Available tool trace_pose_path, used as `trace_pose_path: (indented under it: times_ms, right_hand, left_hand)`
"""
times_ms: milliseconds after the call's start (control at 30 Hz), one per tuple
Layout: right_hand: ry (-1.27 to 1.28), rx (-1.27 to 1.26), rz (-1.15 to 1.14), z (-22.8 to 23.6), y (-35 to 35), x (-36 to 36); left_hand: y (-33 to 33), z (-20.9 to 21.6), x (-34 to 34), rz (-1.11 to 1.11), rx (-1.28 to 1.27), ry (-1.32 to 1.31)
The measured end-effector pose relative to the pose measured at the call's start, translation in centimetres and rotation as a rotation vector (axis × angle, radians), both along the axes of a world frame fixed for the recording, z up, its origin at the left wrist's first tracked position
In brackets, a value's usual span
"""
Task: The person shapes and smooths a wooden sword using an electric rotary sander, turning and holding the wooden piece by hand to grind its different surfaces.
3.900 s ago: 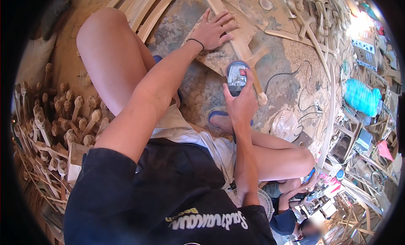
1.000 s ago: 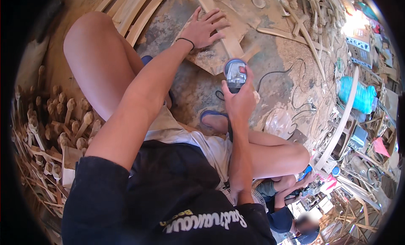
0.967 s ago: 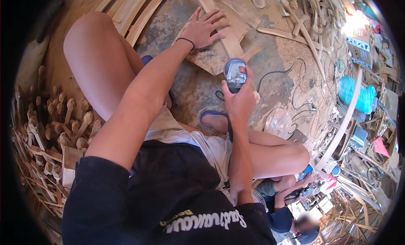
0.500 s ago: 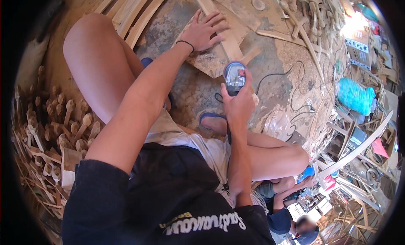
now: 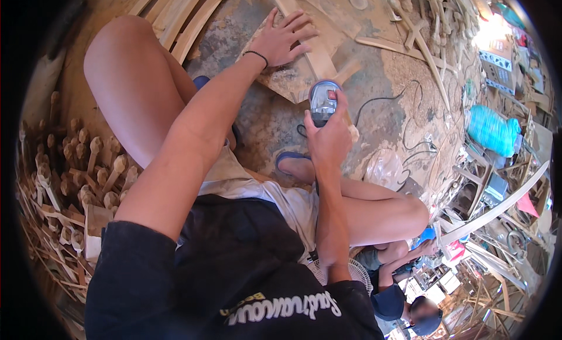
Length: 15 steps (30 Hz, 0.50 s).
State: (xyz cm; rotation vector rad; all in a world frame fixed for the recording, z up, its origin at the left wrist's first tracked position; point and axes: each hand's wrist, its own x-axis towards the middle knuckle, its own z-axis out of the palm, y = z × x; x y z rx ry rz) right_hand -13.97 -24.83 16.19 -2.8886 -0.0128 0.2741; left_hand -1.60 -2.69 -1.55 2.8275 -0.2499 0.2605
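Workshop floor [image 5: 380,76], mottled and dusty. On it, a flat board [image 5: 284,85], set cornerwise, one corner toward me. Over the board, a pale wooden bar [image 5: 321,62]: its long axis runs obliquely from the upper edge of the view down and rightward, the near end showing beside my right hand [image 5: 329,138]. That hand is closed around the body of a power sander. My left hand [image 5: 284,41] lies palm down on the bar, fingers spread, grasping nothing. The power sander [image 5: 323,101] points nearly straight away from me along its length, rounded head foremost above the bar; its underside is hidden. Just beside the bar, a short wooden piece [image 5: 349,72] slants toward the upper right. At my left wrist, a dark bracelet [image 5: 257,54].
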Motion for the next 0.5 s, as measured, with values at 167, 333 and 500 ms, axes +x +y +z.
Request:
trace_pose_path:
  times_ms: [167, 333, 500]
  right_hand:
    - [0.038, -0.027, -0.009, 0.6, 0.1, 0.1]
    - [-0.043, 0.074, -0.002, 0.5, -1.2, 0.4]
    - [0.015, 0.061, -0.069, 1.3, -1.8, 1.1]
  left_hand:
    - [-0.2, 0.3, -0.1, -0.009, -0.026, -0.024]
    - [0.2, 0.5, 0.0, 0.000, -0.029, -0.027]
    - [0.0, 0.3, 0.0, 0.006, 0.036, -0.012]
